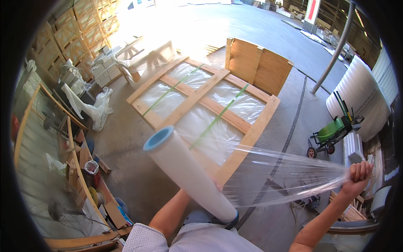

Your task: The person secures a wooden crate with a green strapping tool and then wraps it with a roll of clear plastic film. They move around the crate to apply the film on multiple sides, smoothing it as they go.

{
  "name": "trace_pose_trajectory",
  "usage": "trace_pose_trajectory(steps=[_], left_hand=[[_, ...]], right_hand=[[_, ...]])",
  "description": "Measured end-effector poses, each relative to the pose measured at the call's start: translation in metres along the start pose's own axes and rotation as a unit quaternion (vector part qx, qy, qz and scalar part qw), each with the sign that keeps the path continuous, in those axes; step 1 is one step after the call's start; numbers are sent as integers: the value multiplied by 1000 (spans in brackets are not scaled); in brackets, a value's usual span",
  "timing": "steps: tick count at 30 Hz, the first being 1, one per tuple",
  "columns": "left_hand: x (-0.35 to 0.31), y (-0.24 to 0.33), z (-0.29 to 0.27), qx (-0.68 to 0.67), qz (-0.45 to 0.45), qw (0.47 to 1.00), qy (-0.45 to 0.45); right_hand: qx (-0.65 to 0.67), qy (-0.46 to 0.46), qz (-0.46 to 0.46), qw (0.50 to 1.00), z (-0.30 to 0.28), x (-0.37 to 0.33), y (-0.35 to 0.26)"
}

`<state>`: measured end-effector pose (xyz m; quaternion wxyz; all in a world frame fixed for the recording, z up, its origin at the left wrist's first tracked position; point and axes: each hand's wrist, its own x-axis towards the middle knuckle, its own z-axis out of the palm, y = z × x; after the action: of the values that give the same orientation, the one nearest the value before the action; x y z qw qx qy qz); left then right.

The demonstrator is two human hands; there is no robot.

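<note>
A smooth, white cylindrical roll of plastic film, tilted at near centre, is clasped by the left hand, mostly hidden behind it. Glossy, creased transparent film is stretched rightward and bunched in the clenched right hand, well apart. The slatted pale-wood crate beyond is partly covered; the far floor is blurred by glare.

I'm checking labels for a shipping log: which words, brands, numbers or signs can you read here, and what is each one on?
None: no text can be read in this picture.
Red panel on the white pillar: too small and blurred to tell whether it bears writing.
Film roll, wooden crate and green straps: no lettering I can make out.
</note>
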<state>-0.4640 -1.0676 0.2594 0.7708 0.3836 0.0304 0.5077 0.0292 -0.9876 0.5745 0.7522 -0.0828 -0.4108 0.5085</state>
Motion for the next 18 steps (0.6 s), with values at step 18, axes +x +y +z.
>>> trace_pose_trajectory(steps=[18], left_hand=[[-41, -4, 100, -172, -293, 885, 319]], right_hand=[[-106, 133, -69, 983, 0, -104, -91]])
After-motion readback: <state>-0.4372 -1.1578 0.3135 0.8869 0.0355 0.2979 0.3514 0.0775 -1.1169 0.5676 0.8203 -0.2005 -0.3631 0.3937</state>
